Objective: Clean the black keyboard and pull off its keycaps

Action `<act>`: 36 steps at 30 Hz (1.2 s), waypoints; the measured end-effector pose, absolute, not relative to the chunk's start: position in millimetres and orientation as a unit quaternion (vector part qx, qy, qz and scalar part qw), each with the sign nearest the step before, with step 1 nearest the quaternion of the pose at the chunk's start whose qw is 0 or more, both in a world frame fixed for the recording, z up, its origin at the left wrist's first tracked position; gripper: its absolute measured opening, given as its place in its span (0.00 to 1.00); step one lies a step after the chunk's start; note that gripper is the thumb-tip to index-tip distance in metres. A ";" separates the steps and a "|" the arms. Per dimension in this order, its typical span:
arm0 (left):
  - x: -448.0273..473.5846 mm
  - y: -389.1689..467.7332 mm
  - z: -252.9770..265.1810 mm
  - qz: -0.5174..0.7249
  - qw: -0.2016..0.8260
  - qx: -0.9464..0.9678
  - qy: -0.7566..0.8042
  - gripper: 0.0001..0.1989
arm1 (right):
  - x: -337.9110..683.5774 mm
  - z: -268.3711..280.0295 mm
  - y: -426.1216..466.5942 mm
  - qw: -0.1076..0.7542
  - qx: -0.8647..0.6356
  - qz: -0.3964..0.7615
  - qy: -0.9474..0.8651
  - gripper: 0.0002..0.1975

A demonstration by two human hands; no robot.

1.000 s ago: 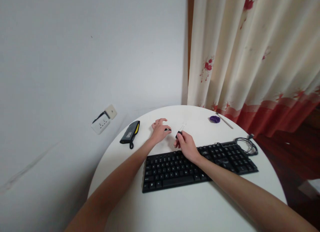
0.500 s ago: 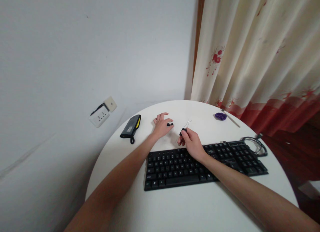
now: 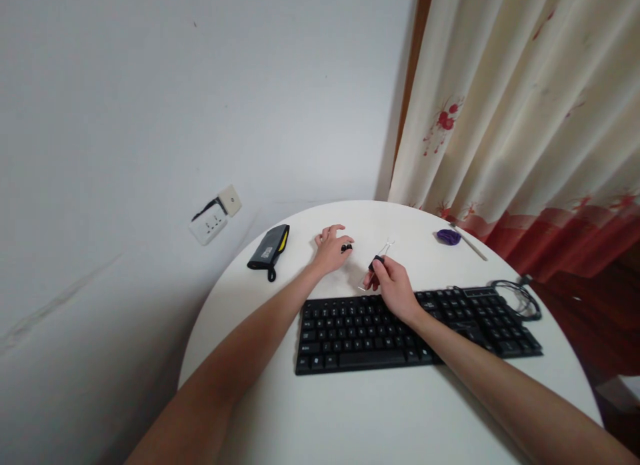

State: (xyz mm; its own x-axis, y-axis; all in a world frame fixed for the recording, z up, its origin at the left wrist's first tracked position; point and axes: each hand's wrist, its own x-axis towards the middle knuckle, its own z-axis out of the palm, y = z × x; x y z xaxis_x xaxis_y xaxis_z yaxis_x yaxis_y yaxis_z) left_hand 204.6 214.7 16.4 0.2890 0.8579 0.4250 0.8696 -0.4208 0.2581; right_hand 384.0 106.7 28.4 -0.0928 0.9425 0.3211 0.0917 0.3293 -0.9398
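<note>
My left hand (image 3: pixel 330 251) rests at the middle of the white round table (image 3: pixel 350 418). Two small black keycaps (image 3: pixel 346 247) sit between its thumb and forefinger, with the other fingers spread and bent. To its right, my right hand (image 3: pixel 393 281) grips a keycap puller (image 3: pixel 377 261) by its black body. Thin wire prongs stick out from the tool's upper end, and a metal end shows below the fingers. Under my right wrist lies a black keyboard (image 3: pixel 363 338), partly covered by the forearm.
A grey and yellow pouch (image 3: pixel 270 249) lies at the left. On the far right are a purple cloth-like bundle (image 3: pixel 449 237), a thin brush-like stick (image 3: pixel 473 245) and a coiled black cable (image 3: pixel 525 301). The wall has a socket (image 3: pixel 209 223); a curtain (image 3: pixel 490 131) hangs behind the table.
The view has shifted slightly, so everything sits a little further right. My right hand has tilted the keycap puller slightly. My left hand stays in place with the keycaps.
</note>
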 end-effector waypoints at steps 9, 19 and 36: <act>205.3 212.5 16.6 -0.250 0.017 -0.814 -0.525 0.13 | 384.1 29.4 106.7 0.525 -0.415 0.407 -0.622 0.19; 206.0 210.0 19.5 -0.238 0.020 -0.816 -0.526 0.12 | 384.3 28.4 107.1 0.521 -0.415 0.415 -0.620 0.18; 205.9 210.7 18.4 -0.240 0.013 -0.815 -0.528 0.13 | 383.9 27.2 107.7 0.517 -0.418 0.414 -0.622 0.19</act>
